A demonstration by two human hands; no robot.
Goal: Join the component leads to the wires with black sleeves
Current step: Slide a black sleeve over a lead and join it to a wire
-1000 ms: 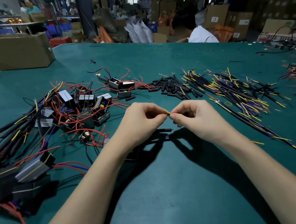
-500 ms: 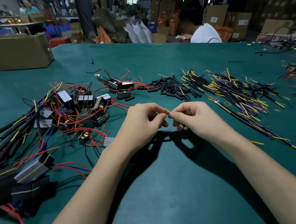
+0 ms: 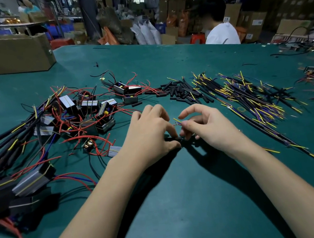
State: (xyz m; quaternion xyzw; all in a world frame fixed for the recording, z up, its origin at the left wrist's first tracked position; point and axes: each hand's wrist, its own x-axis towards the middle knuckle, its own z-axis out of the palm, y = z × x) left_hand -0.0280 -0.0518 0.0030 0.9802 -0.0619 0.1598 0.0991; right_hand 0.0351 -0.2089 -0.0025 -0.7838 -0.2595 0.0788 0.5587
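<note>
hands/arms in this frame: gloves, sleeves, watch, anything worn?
Nothing worn that shows. The left hand and right hand are bare, no gloves, and no rings visible. Both forearms are bare up to the bottom frame edge: no sleeves, watch or wrist strap in view. Fingernails look short and unpainted.

Left hand (image 3: 150, 131) and right hand (image 3: 209, 126) pinching yellow wire (image 3: 176, 120)

Worktop (image 3: 183, 205) teal-green. Sleeves (image 3: 180, 90) black. Wire bundle (image 3: 248, 94) yellow, purple, black. Component leads (image 3: 86, 137) red. Cardboard box (image 3: 10, 54) brown. Stool (image 3: 197, 38) red.
</note>
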